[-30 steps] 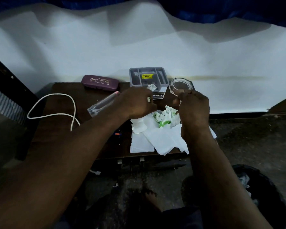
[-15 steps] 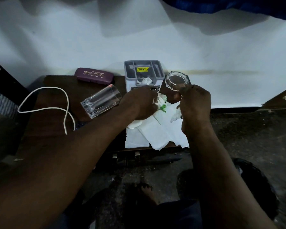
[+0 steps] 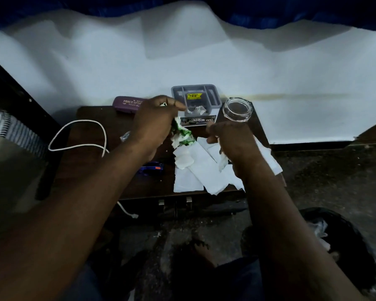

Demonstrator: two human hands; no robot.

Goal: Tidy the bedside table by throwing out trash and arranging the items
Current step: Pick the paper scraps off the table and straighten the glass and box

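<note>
Dim bedside table [image 3: 91,170], tissues [image 3: 202,170] spread at front edge. Left hand [image 3: 154,120] pinching green-white wrapper [image 3: 182,133]; right hand [image 3: 232,140] closed on tissue. Risk: elbowing glass jar [image 3: 237,109]; scraps missing bin [image 3: 343,246].

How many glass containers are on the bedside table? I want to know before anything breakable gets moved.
1 shows clearly: a clear glass jar standing upright at the back right, beside the grey organizer. The left hand and its arm may hide another.
</note>
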